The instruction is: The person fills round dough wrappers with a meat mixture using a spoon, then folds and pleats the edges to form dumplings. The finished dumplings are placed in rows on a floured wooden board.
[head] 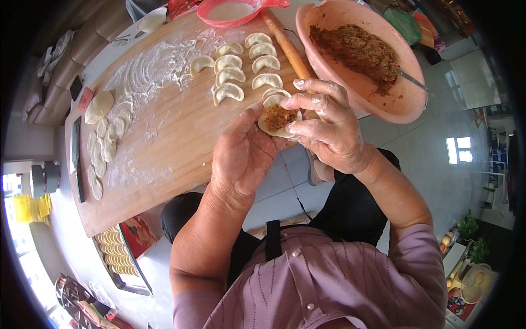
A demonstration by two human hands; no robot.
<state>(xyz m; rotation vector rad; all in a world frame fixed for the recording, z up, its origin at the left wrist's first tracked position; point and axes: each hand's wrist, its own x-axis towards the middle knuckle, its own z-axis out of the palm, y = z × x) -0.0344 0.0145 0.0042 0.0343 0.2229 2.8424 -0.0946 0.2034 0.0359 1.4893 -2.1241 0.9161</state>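
An open dumpling wrapper [280, 119] with brown filling on it lies across the fingers of my left hand [246, 150], whose thumb is at its left edge. The floury fingers of my right hand [328, 123] touch the wrapper's right side. Just beyond my hands, folded dumplings [228, 92] stand in rows on the wooden board [176, 115]. At the board's left lie several flattened dough pieces [109, 149] beside a larger lump of dough [100, 107]. A wooden rolling pin [287, 47] rests at the right, partly hidden by my right hand.
A pink basin [415, 82] of filling with a metal utensil [415, 83] stands at the right. A red scoop [230, 21] of flour is at the far edge, a white bowl [152, 20] at the far left. A knife [77, 160] lies on the board's left; a tray of dumplings [135, 283] sits below.
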